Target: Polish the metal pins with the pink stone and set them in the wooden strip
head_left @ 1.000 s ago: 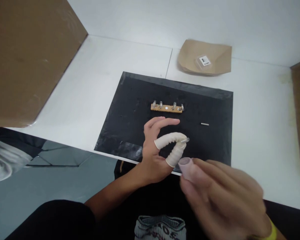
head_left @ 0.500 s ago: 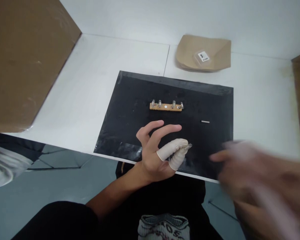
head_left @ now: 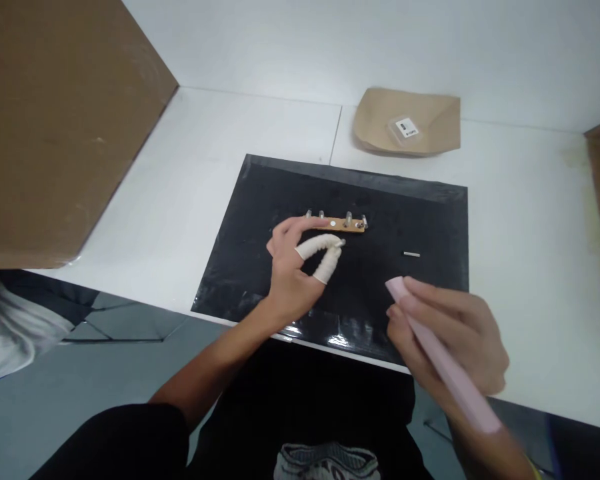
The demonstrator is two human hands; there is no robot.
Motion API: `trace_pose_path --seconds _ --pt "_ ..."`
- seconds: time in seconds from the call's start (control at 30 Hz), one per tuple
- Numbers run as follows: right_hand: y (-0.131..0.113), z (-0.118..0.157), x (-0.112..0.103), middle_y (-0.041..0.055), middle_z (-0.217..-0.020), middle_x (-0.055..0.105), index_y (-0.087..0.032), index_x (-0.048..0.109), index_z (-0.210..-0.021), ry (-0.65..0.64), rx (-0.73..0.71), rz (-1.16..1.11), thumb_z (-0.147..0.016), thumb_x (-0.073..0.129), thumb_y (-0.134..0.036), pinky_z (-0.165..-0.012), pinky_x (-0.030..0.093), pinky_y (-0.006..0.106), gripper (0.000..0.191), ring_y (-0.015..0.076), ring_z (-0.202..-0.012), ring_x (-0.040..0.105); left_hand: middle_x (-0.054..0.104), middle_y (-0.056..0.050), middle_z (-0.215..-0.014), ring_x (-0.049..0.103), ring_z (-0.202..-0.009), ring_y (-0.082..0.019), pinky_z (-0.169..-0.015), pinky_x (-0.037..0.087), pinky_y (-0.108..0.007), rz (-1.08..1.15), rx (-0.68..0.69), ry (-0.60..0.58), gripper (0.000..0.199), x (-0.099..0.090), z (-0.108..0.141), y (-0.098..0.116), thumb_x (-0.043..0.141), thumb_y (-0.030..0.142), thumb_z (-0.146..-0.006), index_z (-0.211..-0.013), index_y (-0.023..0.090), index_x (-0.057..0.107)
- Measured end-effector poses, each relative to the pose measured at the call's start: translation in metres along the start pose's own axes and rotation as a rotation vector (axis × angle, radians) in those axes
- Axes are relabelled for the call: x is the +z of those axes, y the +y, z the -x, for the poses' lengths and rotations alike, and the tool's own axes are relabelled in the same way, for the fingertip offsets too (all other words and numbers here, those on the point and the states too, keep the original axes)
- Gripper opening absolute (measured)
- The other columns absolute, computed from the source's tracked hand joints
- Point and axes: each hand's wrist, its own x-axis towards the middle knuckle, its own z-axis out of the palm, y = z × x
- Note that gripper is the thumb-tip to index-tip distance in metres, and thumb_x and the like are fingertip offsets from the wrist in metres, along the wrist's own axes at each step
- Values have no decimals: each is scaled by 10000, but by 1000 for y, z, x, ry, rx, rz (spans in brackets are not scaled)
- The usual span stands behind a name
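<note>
My left hand (head_left: 297, 273), with white covers on thumb and index finger, pinches a small clear piece (head_left: 341, 243) over the black mat (head_left: 280, 193). Its other fingers lie at the left part of a tan strip (head_left: 339, 225), which bears several upright clear pieces. A long pale pink stick (head_left: 450, 367) is gripped in my right hand (head_left: 450, 333), its tip over the mat's right front. Between the strip and my right hand, a short thin rod (head_left: 411, 254) lies on the mat.
A brown paper tray (head_left: 435, 127) holding a small labelled clear case (head_left: 406, 130) stands at the back. A large brown cardboard panel (head_left: 65, 133) is at the left. Someone's light sleeve (head_left: 25, 327) shows at the left edge.
My left hand has moved up and left to the strip, still pinching the clear piece. My right hand has come in leftward over the mat with the pink stick.
</note>
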Motion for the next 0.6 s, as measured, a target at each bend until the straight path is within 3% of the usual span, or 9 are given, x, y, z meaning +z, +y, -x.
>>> trace_pose_path --seconds 0.1,0.23,0.4,0.6 --pt "7 -1 8 55 -1118 773 -237 762 -1056 63 -15 48 -900 791 -109 -752 695 307 204 188 -896 777 783 -46 -1254 615 -1244 -291 -1113 422 -543 -93 0 -9 73 3 -21 -19 726 227 -968 -987 273 781" --pt "9 14 20 45 -1074 755 -213 729 -1035 11 -12 41 -929 759 -111 -809 698 279 150 166 -914 779 788 -45 -1256 614 -1241 -314 -1083 383 -550 -152 -54 -45 83 9 -39 -32 744 217 -935 -973 275 791" --pt "8 28 33 50 -1081 750 -216 721 -1087 -43 -19 -1 -937 735 -82 -780 689 255 202 151 -898 773 791 -35 -1252 607 -1248 -336 -1054 302 -560 -231 -58 -51 96 18 -42 -35 765 189 -911 -946 275 786" --pt "12 28 38 57 -1092 753 -218 730 -1090 -70 35 -102 -926 735 -73 -782 688 265 220 161 -916 780 804 -35 -1236 606 -1252 -343 -1001 281 -536 -313 40 -13 124 26 -37 -35 771 146 -894 -936 262 779"
